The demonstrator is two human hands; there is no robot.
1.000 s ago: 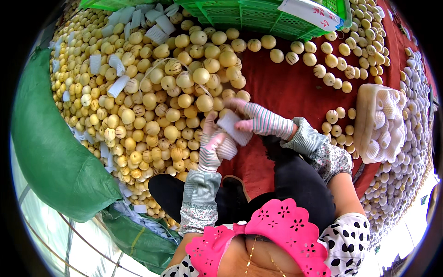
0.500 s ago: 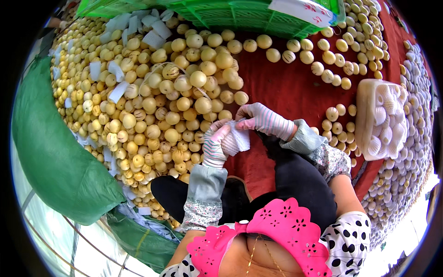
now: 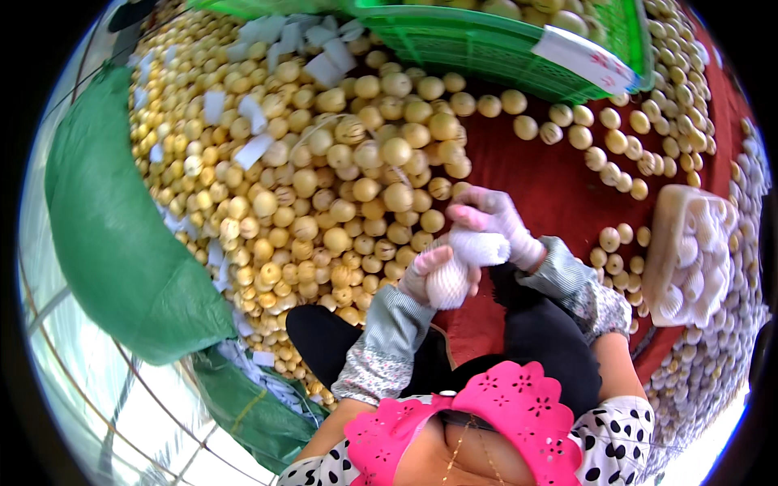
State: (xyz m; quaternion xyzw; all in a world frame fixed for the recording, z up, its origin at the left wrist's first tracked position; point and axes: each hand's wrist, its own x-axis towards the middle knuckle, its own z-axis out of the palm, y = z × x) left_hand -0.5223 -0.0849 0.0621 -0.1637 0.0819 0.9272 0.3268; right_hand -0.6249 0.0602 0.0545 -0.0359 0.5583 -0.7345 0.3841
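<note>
Near red cloth (image 3: 535, 170), left hand (image 3: 420, 277) cups netting (image 3: 447, 285) beside curled right hand (image 3: 504, 217).

the person's left hand (image 3: 423, 275) is curled in a grip; the right hand (image 3: 496, 214) angles leftward, fingers bent.

Pale pink on gloved fingers (image 3: 470, 215); mesh-patterned white on foam nets (image 3: 447, 286) between them; yellow, often dark-streaked, on pepino melons (image 3: 263, 203) to their left; deep red on cloth (image 3: 551, 180) to their right; bright green on plastic crate (image 3: 454, 42) beyond them.
</note>
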